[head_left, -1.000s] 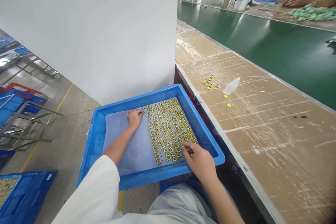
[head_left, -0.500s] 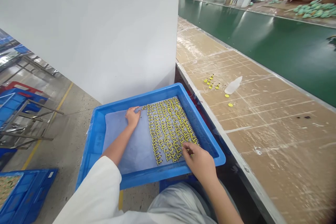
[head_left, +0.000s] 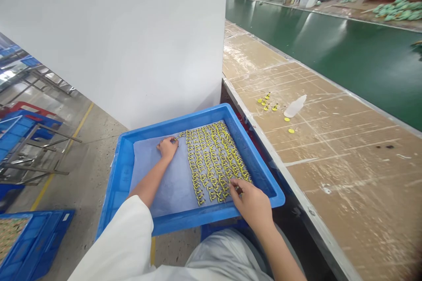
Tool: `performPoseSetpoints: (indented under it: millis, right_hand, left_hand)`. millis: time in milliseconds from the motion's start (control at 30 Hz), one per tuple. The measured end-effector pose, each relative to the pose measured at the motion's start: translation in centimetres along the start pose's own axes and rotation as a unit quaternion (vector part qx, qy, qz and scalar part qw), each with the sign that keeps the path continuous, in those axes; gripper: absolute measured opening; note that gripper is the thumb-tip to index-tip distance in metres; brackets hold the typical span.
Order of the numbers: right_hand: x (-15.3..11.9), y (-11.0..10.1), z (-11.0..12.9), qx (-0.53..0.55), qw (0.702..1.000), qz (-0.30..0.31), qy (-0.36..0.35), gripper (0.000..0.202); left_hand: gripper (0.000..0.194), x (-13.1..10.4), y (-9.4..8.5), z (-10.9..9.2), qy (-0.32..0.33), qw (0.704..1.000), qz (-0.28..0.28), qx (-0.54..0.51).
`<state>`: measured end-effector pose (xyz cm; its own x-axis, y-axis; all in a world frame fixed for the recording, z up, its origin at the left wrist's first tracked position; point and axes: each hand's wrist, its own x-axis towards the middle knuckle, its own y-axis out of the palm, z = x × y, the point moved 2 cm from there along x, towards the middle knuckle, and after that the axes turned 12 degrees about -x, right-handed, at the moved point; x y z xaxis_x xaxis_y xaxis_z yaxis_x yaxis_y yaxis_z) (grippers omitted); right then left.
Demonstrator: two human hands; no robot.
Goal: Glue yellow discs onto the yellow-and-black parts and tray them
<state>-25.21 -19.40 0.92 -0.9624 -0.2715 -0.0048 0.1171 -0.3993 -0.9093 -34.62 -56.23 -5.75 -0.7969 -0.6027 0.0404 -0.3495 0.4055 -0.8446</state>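
A blue plastic tray (head_left: 253, 154) sits in front of me, lined with a pale sheet (head_left: 158, 189). Rows of small yellow-and-black pieces (head_left: 211, 162) cover the sheet's right half. At the far end of the leftmost row, my left hand (head_left: 167, 148) is pinched on one small yellow-and-black piece (head_left: 176, 139). Over the near right corner of the rows, my right hand (head_left: 253, 204) has its thumb and fingers curled together. What lies between those fingertips, if anything, is hidden.
On the workbench (head_left: 316, 162) to the right are several yellow pieces (head_left: 266, 102), a white squeeze bottle (head_left: 295, 106) and yellow discs (head_left: 291, 131). Beyond runs a green conveyor belt (head_left: 296, 30), with co-workers behind it. A white panel (head_left: 132, 44) stands ahead; blue crates (head_left: 49, 237) are at left.
My left hand's fingers have closed from a looser spread into a pinch on a small yellow-and-black piece. My right hand stays nearly still. The view has shifted slightly.
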Motion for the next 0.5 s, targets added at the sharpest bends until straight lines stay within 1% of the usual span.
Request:
performPoseSetpoints:
  millis: [133, 233, 333, 500]
  right_hand:
    - [0.0, 0.0, 0.0, -0.001, 1.000, -0.002, -0.002, 0.027]
    - [0.0, 0.1, 0.0, -0.001, 1.000, 0.003, -0.002, 0.026]
    - [0.0, 0.3, 0.0, -0.005, 1.000, 0.007, 0.000, 0.025]
    - [0.1, 0.2, 0.0, -0.003, 1.000, 0.003, -0.002, 0.025]
  left_hand:
    - [0.033, -0.2, -0.8, 0.4, 0.004, 1.000, 0.014, -0.008]
    - [0.032, -0.6, -0.9, 0.5, 0.019, 0.999, 0.035, -0.022]
    - [0.032, -0.8, -0.3, 0.3, 0.031, 0.998, 0.048, -0.033]
    - [0.033, -0.1, 1.0, -0.4, 0.036, 0.998, 0.041, -0.044]
